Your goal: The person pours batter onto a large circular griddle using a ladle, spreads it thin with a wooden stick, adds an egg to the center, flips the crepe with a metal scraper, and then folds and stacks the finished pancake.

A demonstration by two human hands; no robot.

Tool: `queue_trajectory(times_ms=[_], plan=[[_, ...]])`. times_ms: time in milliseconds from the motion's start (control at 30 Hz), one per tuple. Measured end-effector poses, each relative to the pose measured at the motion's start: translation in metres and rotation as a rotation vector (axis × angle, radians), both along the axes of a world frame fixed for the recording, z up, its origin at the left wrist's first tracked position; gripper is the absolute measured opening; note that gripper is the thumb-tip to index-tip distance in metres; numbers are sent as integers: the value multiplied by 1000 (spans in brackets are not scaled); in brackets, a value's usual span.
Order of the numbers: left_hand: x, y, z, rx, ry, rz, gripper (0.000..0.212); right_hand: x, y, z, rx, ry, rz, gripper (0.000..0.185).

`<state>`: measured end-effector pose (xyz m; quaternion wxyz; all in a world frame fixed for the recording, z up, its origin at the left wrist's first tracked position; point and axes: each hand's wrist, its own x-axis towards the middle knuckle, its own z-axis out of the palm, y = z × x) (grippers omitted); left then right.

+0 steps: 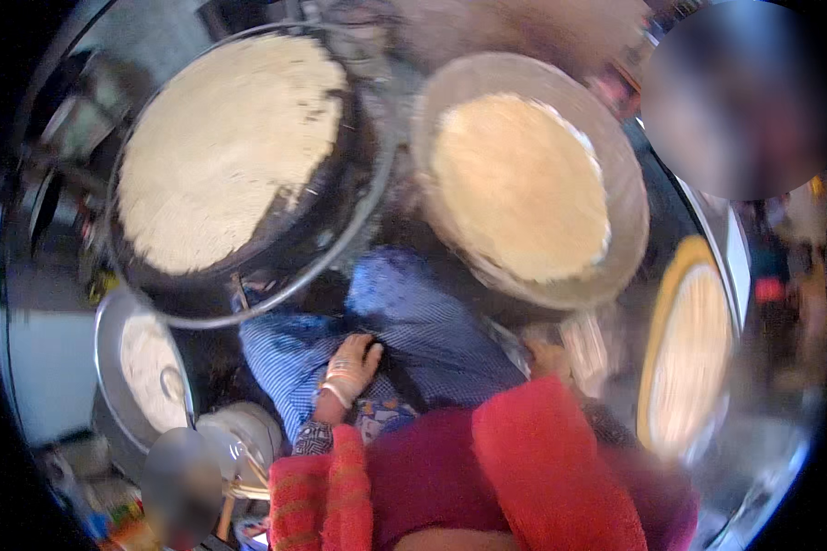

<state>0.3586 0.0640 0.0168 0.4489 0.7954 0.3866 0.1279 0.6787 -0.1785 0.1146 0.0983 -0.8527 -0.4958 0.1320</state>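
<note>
My left hand [353,365] rests on the blue patterned cloth [413,324] over my lap; nothing shows in it. My right hand [548,359] is blurred at the right edge of that cloth, near a pale, blurred block-like thing [584,344]; whether it grips something cannot be told. Before me at the left lies a thin pale sheet of batter or flatbread [227,151] on a large dark round griddle [358,158]. Front right, a golden-tan round flatbread [520,189] lies in a wide, shallow greyish-brown pan [617,179].
At the left stands a metal basin [103,358] of pale batter [153,368] with a ladle [172,382] in it. A whitish round container [248,427] is beside it. At the far right is a pale round stack [689,358] with a yellowish rim.
</note>
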Motion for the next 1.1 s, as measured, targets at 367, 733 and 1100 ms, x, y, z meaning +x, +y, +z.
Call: queue_trajectory(times_ms=[367,733,1100], plan=[[16,-9,-25,274,129,-255,27,111,-152,-143,-108,-133,-1040,55],[-48,63,45,699,305,205,50,72,-109,-192,28,-209,-891,40],[-178,157,15,823,684,523,72,-13,209,-121,538,1025,-181,22]])
